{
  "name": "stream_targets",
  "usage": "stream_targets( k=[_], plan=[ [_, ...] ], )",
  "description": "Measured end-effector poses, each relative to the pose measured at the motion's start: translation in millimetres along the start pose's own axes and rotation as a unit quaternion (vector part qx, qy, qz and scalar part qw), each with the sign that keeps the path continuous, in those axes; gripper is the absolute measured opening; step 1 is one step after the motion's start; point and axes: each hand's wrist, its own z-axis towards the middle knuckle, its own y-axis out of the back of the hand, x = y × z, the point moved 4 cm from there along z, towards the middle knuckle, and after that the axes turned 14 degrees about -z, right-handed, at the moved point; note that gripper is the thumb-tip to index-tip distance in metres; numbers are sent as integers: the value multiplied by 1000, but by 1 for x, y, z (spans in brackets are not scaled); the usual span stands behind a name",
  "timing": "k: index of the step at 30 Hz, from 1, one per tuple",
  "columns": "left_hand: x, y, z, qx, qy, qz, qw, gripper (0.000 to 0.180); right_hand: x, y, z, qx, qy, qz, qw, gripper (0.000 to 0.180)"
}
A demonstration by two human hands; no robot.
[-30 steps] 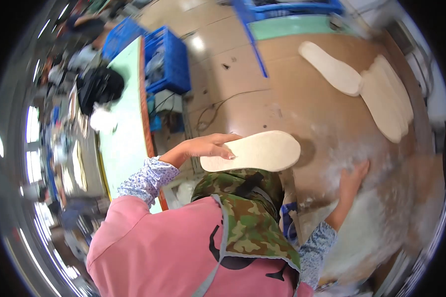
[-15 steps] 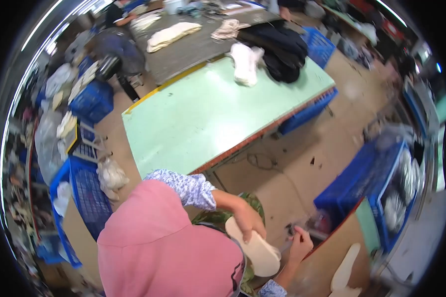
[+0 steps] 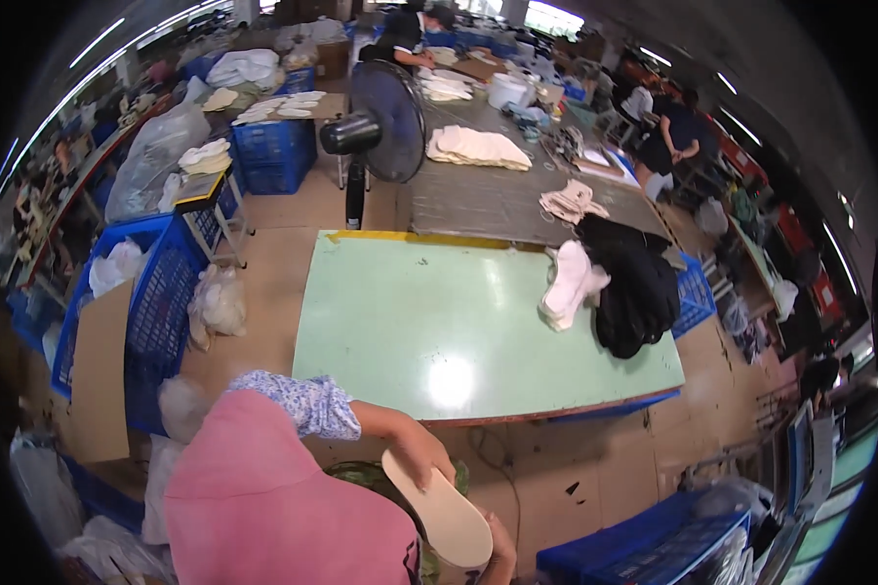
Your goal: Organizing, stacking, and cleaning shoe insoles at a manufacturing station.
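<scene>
- Workshop floor spreads wide, with blue crates [image 3: 156, 302], a standing fan [image 3: 385, 122] and other people at far benches.
- Ahead lies a pale green surface [image 3: 439, 322], bare but for a stack of white pieces [image 3: 571, 285] and a black garment [image 3: 639, 292] at its right end.
- Since a second ago the view has swung from a brown bench with two cut shapes to this green surface; the insole has come along in the hands, so it looks to be in transit between stations.
- Cream insole [image 3: 439, 512]: flat, smooth, foot-shaped, unmarked, tilted with its narrow end up, held low just before the person's chest.
- Left hand [image 3: 419, 458] has its fingers closed over the insole's upper end.
- Right hand [image 3: 502, 556] touches the lower edge; whether its fingers grip I cannot tell.
</scene>
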Motion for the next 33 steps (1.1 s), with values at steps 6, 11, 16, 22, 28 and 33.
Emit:
stream_targets(
  k=[6, 11, 16, 22, 28, 33],
  plan=[
    [29, 20, -53, -84, 31, -58, 994, 56, 89, 2, 26, 61, 76, 11, 995, 65],
    [42, 100, -117, -257, -130, -148, 946, 48, 143, 17, 77, 48, 123, 62, 989, 66],
    [26, 166, -174, -356, -430, -443, 702, 64, 240, 70, 155, -48, 184, 214, 958, 68],
    [58, 236, -170, -411, -465, -452, 641, 71, 308, 112, 251, -84, 172, 198, 962, 65],
    [74, 272, -156, -436, -427, -474, 634, 74, 302, 126, 275, -103, 130, 205, 965, 63],
    [86, 280, -125, -428, -381, -510, 642, 71, 282, 129, 269, -160, 143, 201, 956, 57]
  ],
)
